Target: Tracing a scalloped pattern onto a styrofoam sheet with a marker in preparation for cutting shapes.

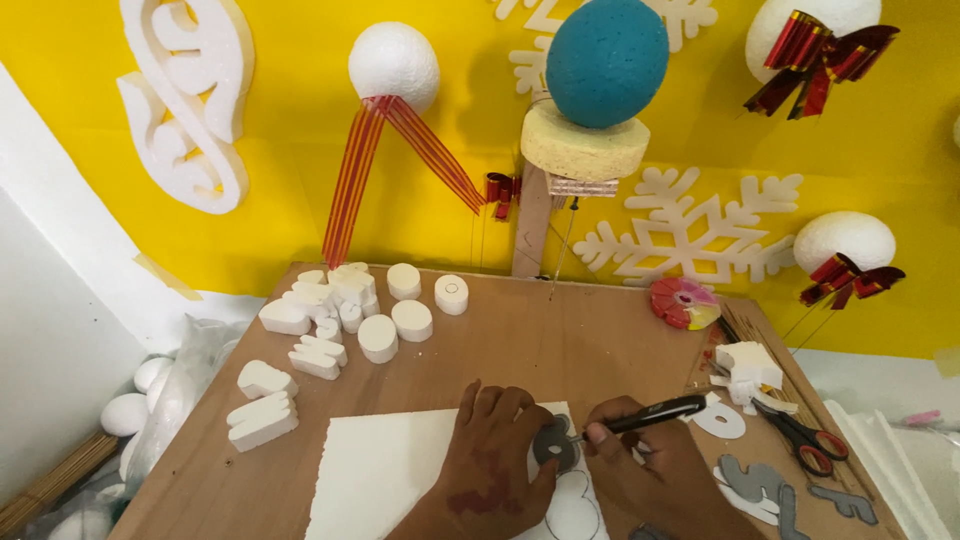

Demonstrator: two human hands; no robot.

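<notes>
In the head view, a white foam sheet (pixel 400 460) is seen lying flat on the brown tabletop (pixel 540 340), at its near edge. The left hand (pixel 495 455) is laid on the sheet with its fingers spread and pressed down; a small grey template (pixel 553 443) is pinned under the fingertips against the foam. The right hand (pixel 650 465) is closed around a black marker (pixel 650 413), which is pinched between thumb and fingers, its tip set at the template's right edge. A curved outline drawn on the sheet is visible just below the template.

Cut white foam shapes (pixel 340 310) are gathered on the far left of the tabletop, with two larger pieces (pixel 262 405) nearer the left edge. Red-handled scissors (pixel 800 435) are seen to the right of the hands, with grey cut-outs (pixel 770 485) just in front of them. A blue foam ball (pixel 606 60) is mounted on a stand (pixel 532 225) against the yellow wall.
</notes>
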